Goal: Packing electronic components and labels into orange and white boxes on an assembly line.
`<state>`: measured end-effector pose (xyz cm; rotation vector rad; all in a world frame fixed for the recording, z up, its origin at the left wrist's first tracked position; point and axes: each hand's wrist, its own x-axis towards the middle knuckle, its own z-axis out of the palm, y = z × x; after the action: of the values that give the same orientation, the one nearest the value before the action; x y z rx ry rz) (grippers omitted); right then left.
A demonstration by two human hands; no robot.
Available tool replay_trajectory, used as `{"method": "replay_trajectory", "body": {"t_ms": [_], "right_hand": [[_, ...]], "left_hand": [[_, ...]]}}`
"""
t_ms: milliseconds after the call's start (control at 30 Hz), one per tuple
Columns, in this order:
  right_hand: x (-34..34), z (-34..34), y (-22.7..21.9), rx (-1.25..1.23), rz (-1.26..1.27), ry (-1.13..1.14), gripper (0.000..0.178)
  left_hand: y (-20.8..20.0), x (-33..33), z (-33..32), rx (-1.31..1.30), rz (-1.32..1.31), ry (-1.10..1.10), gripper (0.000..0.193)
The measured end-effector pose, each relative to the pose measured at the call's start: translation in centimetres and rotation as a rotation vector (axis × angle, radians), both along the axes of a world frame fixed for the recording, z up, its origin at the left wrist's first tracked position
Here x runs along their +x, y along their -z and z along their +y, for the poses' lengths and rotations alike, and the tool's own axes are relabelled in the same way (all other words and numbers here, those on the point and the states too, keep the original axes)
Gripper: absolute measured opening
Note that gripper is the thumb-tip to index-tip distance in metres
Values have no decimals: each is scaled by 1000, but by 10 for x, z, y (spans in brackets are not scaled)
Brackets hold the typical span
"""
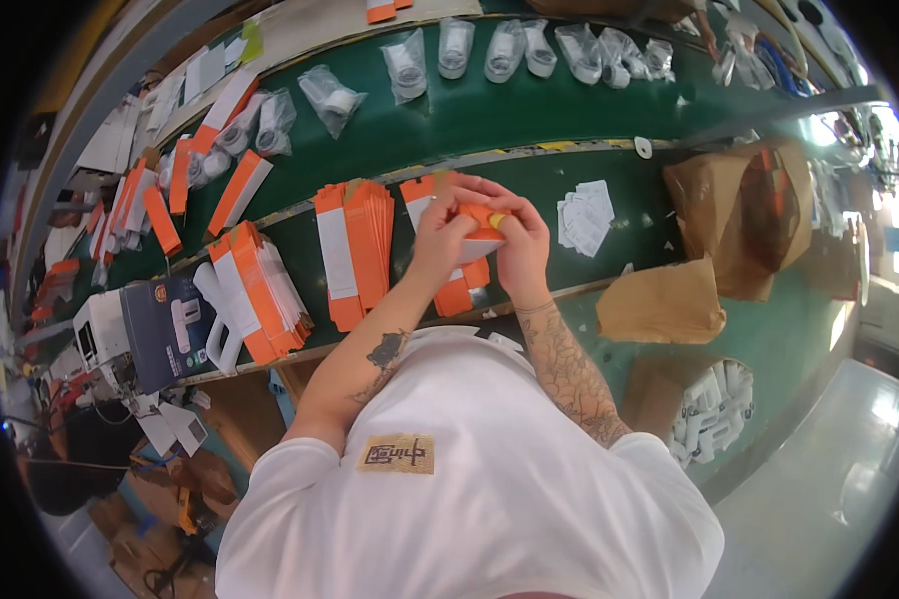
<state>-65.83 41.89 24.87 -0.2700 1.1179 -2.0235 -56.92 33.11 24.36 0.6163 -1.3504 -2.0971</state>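
Observation:
My left hand (443,232) and my right hand (525,250) are both closed on a small orange and white carton (481,243), above the near edge of the green bench. Fingers cover much of the carton, so how far it is folded cannot be made out. A yellow patch shows at the right fingertips. Under my hands lies a stack of flat orange and white cartons (453,299). A thicker stack of flat cartons (342,262) stands just left of it, and another stack of cartons (260,299) leans farther left.
White parts in see-through bags (407,68) line the green conveyor belt (529,110) beyond. Formed cartons (240,190) lie at far left. White paper slips (584,217), brown paper bags (661,304) and a box of white parts (714,409) are at right. A dark printed box (170,329) sits left.

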Motion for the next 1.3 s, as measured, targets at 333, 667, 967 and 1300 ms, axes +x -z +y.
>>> {"method": "replay_trajectory", "body": {"t_ms": [333,667,967,1300], "right_hand": [[-3,-3,-15,130,184,34,28],[-58,16,21,69,123,72,34],[-137,113,159,1526,1286,425,16],[-58,-14,-1,658,1536,-470,21]], "left_hand": [[-16,-9,-1,-93,-97,-1,44],[16,20,-16,918,-293,238,45],[58,43,-16,83,-483,193,94],[59,41,1,-626,-732,70,92]]}}
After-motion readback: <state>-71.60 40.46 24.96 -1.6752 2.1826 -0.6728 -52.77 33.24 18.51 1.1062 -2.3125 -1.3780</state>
